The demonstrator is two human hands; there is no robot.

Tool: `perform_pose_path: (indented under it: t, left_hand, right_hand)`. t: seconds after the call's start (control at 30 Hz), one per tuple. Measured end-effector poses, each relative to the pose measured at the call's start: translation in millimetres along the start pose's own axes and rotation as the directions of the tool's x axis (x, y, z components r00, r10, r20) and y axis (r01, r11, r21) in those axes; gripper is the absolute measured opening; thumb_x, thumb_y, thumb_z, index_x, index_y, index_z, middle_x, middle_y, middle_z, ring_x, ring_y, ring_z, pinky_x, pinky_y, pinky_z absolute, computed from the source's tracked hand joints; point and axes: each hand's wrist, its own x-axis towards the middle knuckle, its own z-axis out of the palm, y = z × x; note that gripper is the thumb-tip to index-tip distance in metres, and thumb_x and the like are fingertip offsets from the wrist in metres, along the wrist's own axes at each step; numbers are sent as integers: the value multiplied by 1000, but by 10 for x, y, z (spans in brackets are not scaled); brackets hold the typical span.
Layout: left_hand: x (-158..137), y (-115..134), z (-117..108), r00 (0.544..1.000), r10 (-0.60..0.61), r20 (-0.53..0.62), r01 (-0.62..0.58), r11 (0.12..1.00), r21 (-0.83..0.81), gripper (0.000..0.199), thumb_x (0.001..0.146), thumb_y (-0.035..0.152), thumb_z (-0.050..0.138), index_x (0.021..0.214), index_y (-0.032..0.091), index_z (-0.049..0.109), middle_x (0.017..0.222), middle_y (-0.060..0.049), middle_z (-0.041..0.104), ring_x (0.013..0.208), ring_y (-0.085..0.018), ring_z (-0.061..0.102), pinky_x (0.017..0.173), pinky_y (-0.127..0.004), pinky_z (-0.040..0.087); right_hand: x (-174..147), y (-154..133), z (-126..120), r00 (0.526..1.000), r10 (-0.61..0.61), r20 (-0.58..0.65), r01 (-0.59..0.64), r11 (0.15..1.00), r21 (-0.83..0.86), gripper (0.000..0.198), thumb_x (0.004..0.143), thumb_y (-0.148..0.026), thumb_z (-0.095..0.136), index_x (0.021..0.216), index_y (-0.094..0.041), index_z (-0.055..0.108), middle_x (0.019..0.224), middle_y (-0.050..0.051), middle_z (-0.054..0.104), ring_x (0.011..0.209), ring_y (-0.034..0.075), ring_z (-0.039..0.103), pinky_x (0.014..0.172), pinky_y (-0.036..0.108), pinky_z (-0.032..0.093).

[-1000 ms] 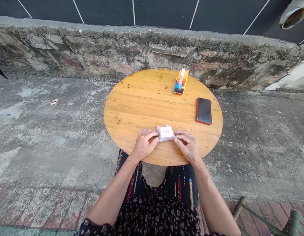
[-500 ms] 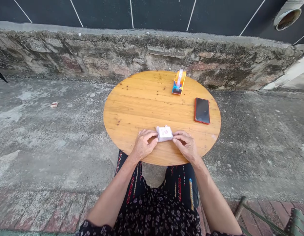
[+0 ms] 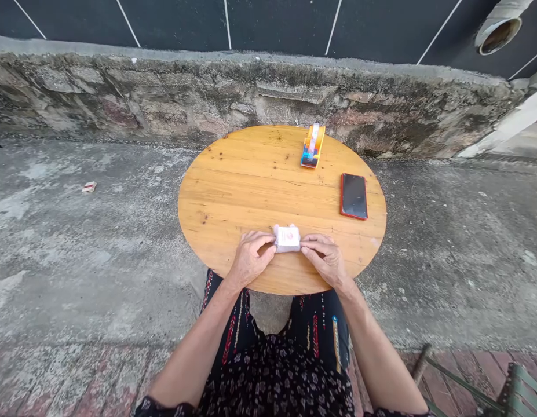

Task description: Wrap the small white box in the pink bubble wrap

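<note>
A small package point(image 3: 288, 238) in pale, translucent wrapping lies near the front edge of the round wooden table point(image 3: 246, 179). On its top is a white label with a faint pinkish mark. At its left end, my left hand point(image 3: 251, 256) pinches the wrapping between thumb and fingers. My right hand point(image 3: 324, 256) grips the opposite end in the same way. Both hands rest low over the tabletop, and their fingertips partly cover the package's two ends.
An orange and blue tape dispenser point(image 3: 313, 146) stands at the table's back right. Nearer, by the right edge, lies a phone point(image 3: 354, 196) in a red case. Behind the table runs a rough stone wall base point(image 3: 185, 104). A green metal chair point(image 3: 511, 388) is at lower right.
The whole view has shifted slightly, so the table and everything on it appear a little farther left. Both hands keep their hold on the package's ends.
</note>
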Motion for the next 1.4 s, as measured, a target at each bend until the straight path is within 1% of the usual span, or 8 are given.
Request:
perform_pose_path:
  t: [0.17,0.4,0.57,0.77,0.93,1.1,1.2,1.4]
  left_hand:
    - [-9,7,-4,1000,-9,0,9,1000,2,13,87,24,59,97,22,67,99,-4,72,94,-23,61,86,-40,44]
    - [-5,9,-1,1000,-1,-9,1,1000,-1,13,87,22,58,97,21,67,100,-4,72,94,-23,61,87,-40,44]
    - [-9,9,-1,1000,-3,-14,3,1000,-12,14,87,22,58,97,21,67,101,-4,72,96,-22,62,87,-40,44]
    - [-12,8,2,1000,2,-18,-2,1000,-7,13,87,22,57,97,21,67,101,-4,72,95,-23,62,87,-40,44]
    - [-8,12,-2,1000,-8,-9,8,1000,-18,14,88,22,57,98,21,67,101,-4,72,96,-23,62,88,-40,45]
    - [-4,6,-5,1000,-21,-3,21,1000,-14,15,88,24,56,98,22,67,101,-4,72,96,-23,62,89,-41,45]
    - [-8,3,-7,1000,-16,-5,16,1000,-17,14,88,24,57,98,22,67,101,-4,72,95,-23,62,88,-40,45]
    - [-17,6,-14,1000,-12,-13,12,999,-40,14,88,23,57,98,21,66,102,-4,71,96,-22,62,89,-40,45]
  right_hand:
    - [-26,5,-7,995,54,-86,-51,998,30,18,90,-33,59,97,-26,74,101,6,69,98,22,64,92,43,46]
    - [-2,-13,1,999,-25,36,27,998,-60,16,89,-29,60,98,-26,73,103,5,70,99,22,64,95,45,42]
    - [-23,-23,-2,995,18,-95,-21,999,-31,18,90,-31,59,100,-25,72,104,7,69,101,22,64,93,44,44]
    - [-20,-19,7,999,-12,33,16,995,-101,23,89,-30,59,109,-27,71,113,7,68,106,25,62,97,48,41]
    - [-22,-18,-4,999,19,-44,-22,998,-58,22,90,-30,58,107,-27,71,110,7,69,105,24,63,96,45,43]
    - [0,-24,-5,999,2,34,0,997,-81,22,89,-30,59,106,-26,71,108,6,71,105,25,63,97,48,42]
    - [3,-7,-8,999,32,-4,-32,998,-58,22,90,-31,58,108,-27,70,111,6,70,107,25,63,99,48,43]
    - [-167,-75,41,970,204,-132,-191,976,100,50,95,-36,50,143,-28,43,145,9,48,134,25,45,113,51,37]
